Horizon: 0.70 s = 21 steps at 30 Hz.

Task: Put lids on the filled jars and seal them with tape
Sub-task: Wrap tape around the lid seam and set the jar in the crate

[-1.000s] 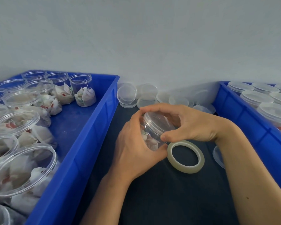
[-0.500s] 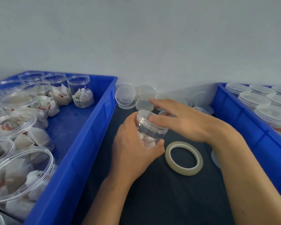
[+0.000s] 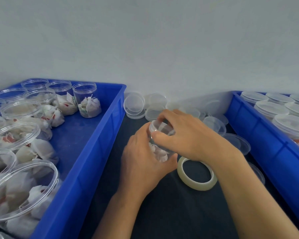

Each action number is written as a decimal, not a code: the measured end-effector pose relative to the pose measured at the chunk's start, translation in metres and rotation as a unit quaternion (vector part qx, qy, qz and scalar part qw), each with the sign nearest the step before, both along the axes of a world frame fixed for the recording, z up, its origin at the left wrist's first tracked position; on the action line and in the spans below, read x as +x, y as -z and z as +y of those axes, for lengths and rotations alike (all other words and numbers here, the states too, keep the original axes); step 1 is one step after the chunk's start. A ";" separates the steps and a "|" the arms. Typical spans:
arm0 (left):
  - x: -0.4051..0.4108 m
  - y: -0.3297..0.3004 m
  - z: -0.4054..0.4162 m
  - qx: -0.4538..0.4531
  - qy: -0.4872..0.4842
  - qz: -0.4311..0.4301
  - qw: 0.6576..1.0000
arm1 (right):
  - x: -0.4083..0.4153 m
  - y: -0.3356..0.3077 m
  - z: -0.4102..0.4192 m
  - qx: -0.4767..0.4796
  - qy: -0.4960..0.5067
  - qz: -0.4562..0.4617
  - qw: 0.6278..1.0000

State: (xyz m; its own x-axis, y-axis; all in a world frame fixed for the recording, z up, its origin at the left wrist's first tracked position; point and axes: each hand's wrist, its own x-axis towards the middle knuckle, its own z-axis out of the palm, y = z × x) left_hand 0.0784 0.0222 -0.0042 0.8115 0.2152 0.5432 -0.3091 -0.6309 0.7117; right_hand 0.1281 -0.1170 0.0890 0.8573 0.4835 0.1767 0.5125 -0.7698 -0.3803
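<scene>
Small clear plastic jar (image 3: 160,149), white paper-wrapped packets visible inside, held just above the dark bench (image 3: 162,213) between two blue bins. Left hand (image 3: 141,163) wraps its fingers round the jar body. Right hand (image 3: 188,135) curls fingers over the clear lid (image 3: 160,128) on top. Tape roll (image 3: 197,175) lies flat on the bench beside the jar, under the right wrist.
</scene>
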 end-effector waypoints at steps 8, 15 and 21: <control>-0.006 0.002 -0.007 -0.005 -0.016 0.003 1.000 | -0.004 0.012 0.020 -0.002 0.051 -0.107 0.993; -0.004 0.005 -0.011 -0.067 -0.030 -0.009 0.997 | -0.014 0.014 0.014 0.036 0.060 -0.059 0.996; 0.000 0.016 -0.001 -0.135 -0.041 0.047 0.989 | -0.022 0.029 -0.029 0.041 0.110 -0.006 0.993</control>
